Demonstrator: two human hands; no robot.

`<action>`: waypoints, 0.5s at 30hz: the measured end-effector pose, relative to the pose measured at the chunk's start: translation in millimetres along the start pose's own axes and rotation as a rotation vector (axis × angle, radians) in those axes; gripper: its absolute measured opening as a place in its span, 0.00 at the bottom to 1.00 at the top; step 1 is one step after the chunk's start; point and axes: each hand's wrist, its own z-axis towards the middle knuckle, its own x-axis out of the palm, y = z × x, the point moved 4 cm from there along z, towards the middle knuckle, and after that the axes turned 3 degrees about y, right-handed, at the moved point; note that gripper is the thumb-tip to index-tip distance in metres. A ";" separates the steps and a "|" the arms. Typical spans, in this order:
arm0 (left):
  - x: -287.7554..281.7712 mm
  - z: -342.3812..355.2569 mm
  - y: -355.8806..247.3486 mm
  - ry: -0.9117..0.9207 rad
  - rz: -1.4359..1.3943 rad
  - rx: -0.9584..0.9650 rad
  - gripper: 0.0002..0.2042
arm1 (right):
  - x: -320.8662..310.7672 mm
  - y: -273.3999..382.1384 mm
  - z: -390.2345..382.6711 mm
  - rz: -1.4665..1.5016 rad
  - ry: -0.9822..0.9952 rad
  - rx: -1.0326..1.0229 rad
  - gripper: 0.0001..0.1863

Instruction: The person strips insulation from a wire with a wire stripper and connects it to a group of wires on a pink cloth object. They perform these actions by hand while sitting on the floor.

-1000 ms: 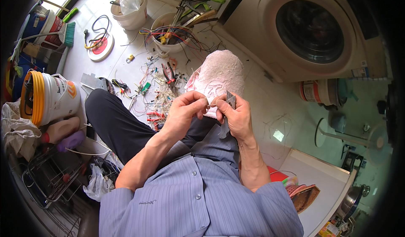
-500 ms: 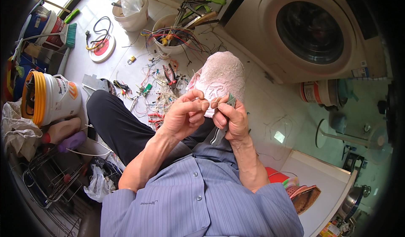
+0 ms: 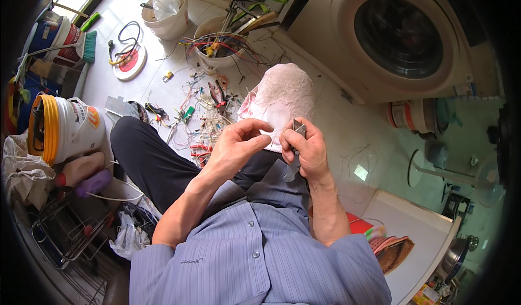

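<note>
My right hand (image 3: 306, 150) grips a thin grey metal tool (image 3: 292, 170). Its tip sticks up by my fingers and its lower end hangs below my palm. My left hand (image 3: 239, 142) is just left of it, thumb and fingertips pinched together close to the tool's tip. Whether anything is between those fingertips is too small to tell. Both hands hover over a pink textured cloth (image 3: 282, 90) draped over my raised knee. I am sitting on the floor in dark trousers and a blue striped shirt.
A front-loading washing machine (image 3: 401, 33) stands ahead on the right. On the tiled floor are loose coloured wires and pliers (image 3: 209, 107), a white bowl of wires (image 3: 217, 52), a white bucket with a plastic bag (image 3: 165, 17), a yellow-rimmed tub (image 3: 65, 128) and a wire rack (image 3: 65, 232).
Both hands stay over the pink cloth. My left fingertips have closed in toward the tool's tip, and the tool's lower end now shows below my right palm.
</note>
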 end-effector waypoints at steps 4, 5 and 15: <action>5.7 1.6 -3.5 -0.003 0.025 0.115 0.14 | 5.1 -5.4 -0.2 -0.015 -0.029 0.048 0.03; 7.4 -0.3 -4.8 -0.016 0.070 0.128 0.14 | 5.9 -6.5 -0.5 -0.030 -0.032 0.060 0.03; 6.0 4.5 -10.6 -0.075 0.600 0.208 0.10 | 6.5 -7.1 0.3 -0.204 -0.026 -0.004 0.04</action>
